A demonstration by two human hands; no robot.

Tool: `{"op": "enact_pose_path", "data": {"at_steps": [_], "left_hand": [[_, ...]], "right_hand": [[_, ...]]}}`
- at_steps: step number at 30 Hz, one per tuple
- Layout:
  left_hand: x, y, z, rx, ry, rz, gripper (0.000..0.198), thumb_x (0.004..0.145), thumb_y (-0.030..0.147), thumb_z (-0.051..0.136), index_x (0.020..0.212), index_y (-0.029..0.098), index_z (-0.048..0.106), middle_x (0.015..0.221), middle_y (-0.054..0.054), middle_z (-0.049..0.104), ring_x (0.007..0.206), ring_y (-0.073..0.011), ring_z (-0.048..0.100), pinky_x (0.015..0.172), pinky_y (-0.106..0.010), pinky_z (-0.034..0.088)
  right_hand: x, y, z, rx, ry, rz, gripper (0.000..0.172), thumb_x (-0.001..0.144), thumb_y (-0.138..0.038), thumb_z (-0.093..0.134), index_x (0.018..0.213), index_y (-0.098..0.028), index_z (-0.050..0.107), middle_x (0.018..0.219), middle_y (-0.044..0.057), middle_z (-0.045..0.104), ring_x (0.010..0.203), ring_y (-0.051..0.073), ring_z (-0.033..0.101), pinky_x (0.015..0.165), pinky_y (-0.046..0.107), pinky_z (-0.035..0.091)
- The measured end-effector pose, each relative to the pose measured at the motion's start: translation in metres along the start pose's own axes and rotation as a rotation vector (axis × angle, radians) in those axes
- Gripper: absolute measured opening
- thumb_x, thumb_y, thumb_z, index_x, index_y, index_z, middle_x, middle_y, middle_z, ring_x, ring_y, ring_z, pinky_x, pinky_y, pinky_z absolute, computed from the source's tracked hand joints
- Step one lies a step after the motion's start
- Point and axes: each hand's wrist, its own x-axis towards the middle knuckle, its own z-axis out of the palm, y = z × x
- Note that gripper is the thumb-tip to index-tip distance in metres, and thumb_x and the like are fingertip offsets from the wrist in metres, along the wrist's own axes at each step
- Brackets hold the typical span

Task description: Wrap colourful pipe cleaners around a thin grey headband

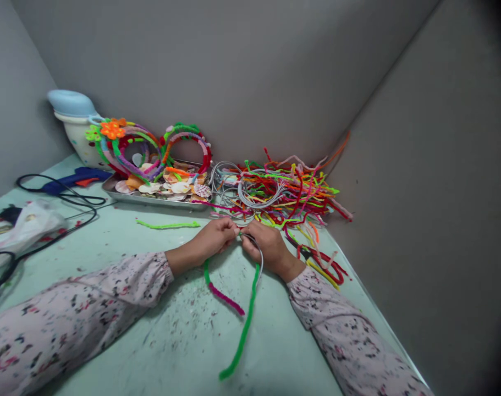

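Both my hands meet over the middle of the table, fingertips pinched close together. My left hand grips a pipe cleaner whose green and magenta tail hangs below it. In my right hand is a thin grey wire headband, curving down past the knuckles. A long green pipe cleaner hangs from beneath the right hand toward the table. Where the fingers meet, a bit of green shows at the wire; how it is wrapped there is hidden. A short lime pipe cleaner lies left of my hands.
A metal tray of seashells holds wrapped headbands. Behind my right hand lies a heap of pipe cleaners with wire hoops. Red-handled scissors lie right. Left are a blue glue gun, black cord and plastic bag.
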Motion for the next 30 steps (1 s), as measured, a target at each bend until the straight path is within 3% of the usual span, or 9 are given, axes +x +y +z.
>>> {"op": "enact_pose_path", "data": {"at_steps": [14,24,30], "left_hand": [[-0.0001,0.0004,0.0002,0.013,0.008,0.002,0.021,0.077,0.034,0.059,0.072,0.017,0.048,0.049,0.007,0.042,0.038,-0.0050,0.032,0.037,-0.018,0.021],[-0.0029,0.0077,0.0023,-0.038,0.027,-0.039,0.019,0.076,0.032,0.060,0.072,0.017,0.049,0.052,0.005,0.044,0.039,-0.0047,0.034,0.037,-0.017,0.021],[-0.0032,0.0079,0.0012,-0.097,0.035,-0.052,0.018,0.076,0.031,0.059,0.074,0.017,0.049,0.054,0.005,0.044,0.038,-0.0042,0.034,0.035,-0.016,0.021]], "right_hand": [[0.0031,-0.0011,-0.0100,-0.234,-0.045,-0.155,0.019,0.089,-0.016,0.041,0.076,-0.018,0.054,0.071,0.004,0.055,0.067,0.016,0.049,0.059,0.027,0.034],[-0.0009,0.0025,-0.0046,0.073,-0.004,0.004,0.012,0.087,-0.019,0.049,0.093,-0.019,0.058,0.084,0.005,0.060,0.078,0.017,0.056,0.069,0.028,0.043],[-0.0017,0.0013,-0.0059,0.205,0.090,0.083,0.008,0.084,-0.021,0.053,0.091,-0.020,0.057,0.081,0.004,0.059,0.077,0.017,0.055,0.070,0.030,0.045]]}}
